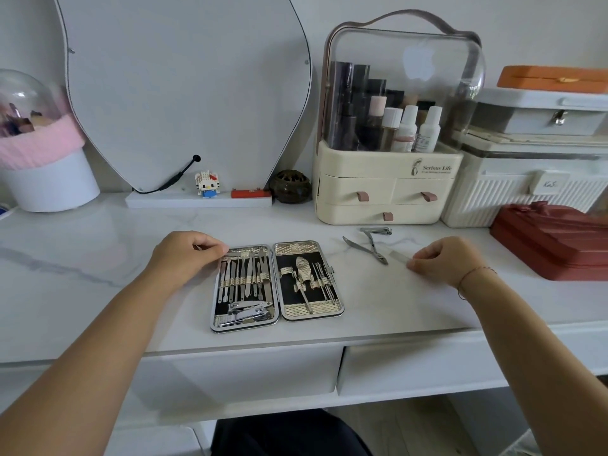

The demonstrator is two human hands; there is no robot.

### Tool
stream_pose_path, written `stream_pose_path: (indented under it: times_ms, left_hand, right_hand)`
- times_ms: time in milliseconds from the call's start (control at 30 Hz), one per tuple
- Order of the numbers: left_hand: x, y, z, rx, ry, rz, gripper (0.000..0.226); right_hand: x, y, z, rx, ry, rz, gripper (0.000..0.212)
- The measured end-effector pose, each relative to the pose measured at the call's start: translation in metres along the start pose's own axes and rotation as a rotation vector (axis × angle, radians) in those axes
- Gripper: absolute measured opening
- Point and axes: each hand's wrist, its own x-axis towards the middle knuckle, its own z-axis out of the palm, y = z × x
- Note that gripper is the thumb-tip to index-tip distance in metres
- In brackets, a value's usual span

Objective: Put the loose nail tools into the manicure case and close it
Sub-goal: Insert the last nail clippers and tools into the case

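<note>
Left hand (189, 255) curled, fingertips on open metal manicure case (277, 284); I see right hand (444, 258) pinching flat nail file (396, 258) right of case

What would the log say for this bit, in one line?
case: open, flat | left hand: on case corner | right hand: pinching file | nippers, clipper: loose on table

The right hand (442, 258) curls over one end of a pale nail file (396, 258), hiding that end. The left hand (187, 253) covers the top left corner of the manicure case (276, 319). The picture's right edge cuts off the red box (556, 241).
</note>
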Motion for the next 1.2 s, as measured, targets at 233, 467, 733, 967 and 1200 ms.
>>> stream_pose_path:
  times_ms: [233, 467, 733, 967, 1200]
  left_hand:
    - [0.0, 0.0, 0.0, 0.005, -0.004, -0.008, 0.008]
    - [0.0, 0.0, -0.001, -0.003, -0.008, -0.015, 0.01]
    - [0.0, 0.0, 0.0, -0.008, -0.016, 0.025, 0.014]
    - [0.001, 0.0, -0.001, 0.008, -0.019, 0.023, 0.011]
    - [0.0, 0.001, -0.001, 0.006, -0.021, 0.008, 0.009]
  right_hand:
    - [-0.002, 0.003, 0.0, 0.008, 0.042, -0.042, 0.013]
    - [-0.001, -0.003, -0.001, -0.003, 0.002, -0.062, 0.009]
    - [0.0, 0.001, 0.004, -0.022, 0.008, -0.043, 0.007]
    - [-0.004, 0.009, 0.004, 0.142, 0.087, -0.084, 0.021]
    - [-0.015, -0.054, 0.018, 0.639, 0.064, -0.212, 0.013]
